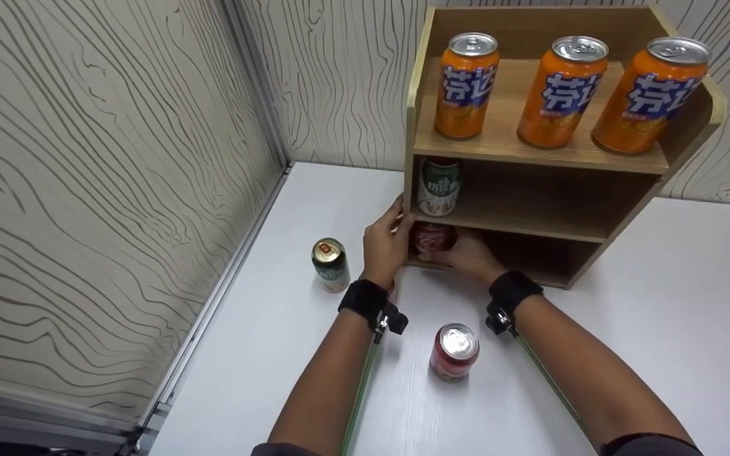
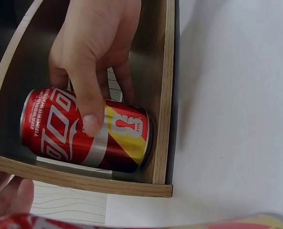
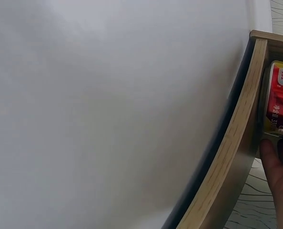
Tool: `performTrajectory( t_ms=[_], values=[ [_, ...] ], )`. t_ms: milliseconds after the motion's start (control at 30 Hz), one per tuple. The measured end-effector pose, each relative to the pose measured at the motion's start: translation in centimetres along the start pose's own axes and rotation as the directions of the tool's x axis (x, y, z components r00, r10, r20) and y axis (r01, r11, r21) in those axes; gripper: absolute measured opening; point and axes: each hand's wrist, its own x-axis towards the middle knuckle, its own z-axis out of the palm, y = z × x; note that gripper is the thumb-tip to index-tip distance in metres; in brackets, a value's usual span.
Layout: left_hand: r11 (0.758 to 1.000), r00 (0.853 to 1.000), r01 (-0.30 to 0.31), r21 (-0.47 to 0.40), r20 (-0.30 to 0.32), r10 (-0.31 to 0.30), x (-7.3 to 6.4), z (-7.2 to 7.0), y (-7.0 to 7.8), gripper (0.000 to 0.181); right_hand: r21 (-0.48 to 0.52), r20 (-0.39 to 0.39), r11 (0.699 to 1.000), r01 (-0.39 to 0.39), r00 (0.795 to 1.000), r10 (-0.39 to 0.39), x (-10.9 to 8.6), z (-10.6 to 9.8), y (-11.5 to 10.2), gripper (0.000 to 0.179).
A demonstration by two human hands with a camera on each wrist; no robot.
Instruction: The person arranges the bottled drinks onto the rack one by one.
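Note:
My right hand [image 1: 469,253] reaches into the bottom compartment of the wooden shelf [image 1: 517,228] and grips a red cola can [image 2: 84,129]. The left wrist view shows the thumb across the can's front and the other fingers behind it. The can stands upright near the left side panel. My left hand [image 1: 387,247] rests against the outside of that panel, its fingers [image 2: 10,191] touching the wood. Another red can [image 2: 141,223] is partly visible close to the left wrist. In the right wrist view, the gripped can [image 3: 282,98] is cut off by the frame edge.
Three orange soda cans [image 1: 549,95] stand on the top shelf. One green-and-white can [image 1: 440,187] is at the left of the middle shelf; another green can [image 1: 331,266] stands on the white table [image 1: 244,354], left of my left hand. A red can [image 1: 455,352] stands between my forearms.

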Motion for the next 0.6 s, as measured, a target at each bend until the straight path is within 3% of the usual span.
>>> performTrajectory(
  t_ms=[267, 600],
  values=[
    [1.0, 1.0, -0.013, 0.02, -0.008, 0.013, -0.1, -0.1, -0.1, 0.051, -0.018, -0.005, 1.0, -0.015, 1.0, 0.014, -1.4, -0.6, -0.1, 0.085],
    [1.0, 1.0, -0.027, 0.009, -0.011, 0.027, -0.2, 0.0, 0.1, 0.051, -0.056, -0.03, 0.997, 0.055, 0.998, -0.056, -3.6, -1.7, 0.2, 0.09]
  ],
)
